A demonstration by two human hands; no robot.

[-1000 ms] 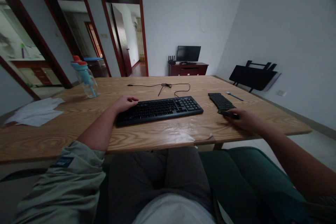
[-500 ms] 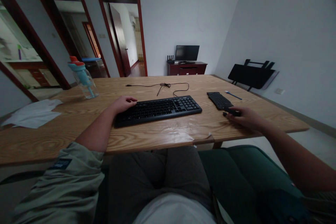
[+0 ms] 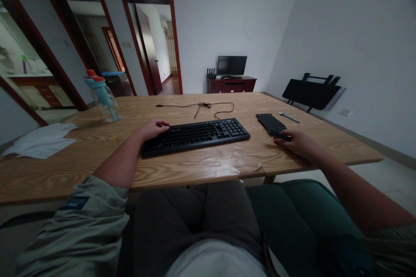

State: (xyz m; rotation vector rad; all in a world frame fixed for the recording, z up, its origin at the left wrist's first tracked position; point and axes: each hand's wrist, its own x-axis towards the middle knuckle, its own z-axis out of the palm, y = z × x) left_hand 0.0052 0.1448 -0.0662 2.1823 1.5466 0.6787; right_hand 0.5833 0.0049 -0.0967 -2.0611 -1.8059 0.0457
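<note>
A black full-size keyboard (image 3: 195, 136) lies at a slant on the wooden table. My left hand (image 3: 153, 130) rests over its left end, fingers bent around the far edge and holding it. To the right is a patch of black keycaps (image 3: 269, 123) set close together in rows. My right hand (image 3: 297, 143) is at the near end of that patch, fingers closed on a dark elongated piece (image 3: 282, 136), too dim to name surely. A thin blue brush (image 3: 288, 117) with a white head lies beyond it.
The keyboard's black cable (image 3: 204, 105) lies bundled behind it. A clear bottle (image 3: 104, 99) with a red and blue lid stands at the left, near white tissues (image 3: 45, 140). My lap is at the table's front edge (image 3: 195, 184), beside a green seat (image 3: 299, 207).
My right hand has moved slightly left and away from me with the dark piece, closer to the keycap patch. My left hand and the keyboard stay put.
</note>
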